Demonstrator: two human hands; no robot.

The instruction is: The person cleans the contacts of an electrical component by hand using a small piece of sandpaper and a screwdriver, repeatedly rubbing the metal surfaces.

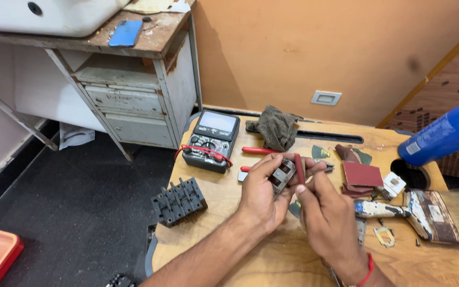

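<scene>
Wooden table (229,212), scuffed, against an orange wall. Left hand (261,196) cups a small grey boxy switch part (282,175) at centre. Right hand (328,215), at 4 o'clock from the part, pinches a folded strip of dark red sandpaper (299,169) against its edge. Black ribbed switch block (179,201) at 9 o'clock; meter (211,139) at 11; worn paintbrush (421,212) at 3

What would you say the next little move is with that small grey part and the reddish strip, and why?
Probably a short stroke of the folded reddish-brown sandpaper strip along the small grey switch block. The right hand pinches the strip against the block's edge, while the left hand holds the block above the wooden table.
</scene>
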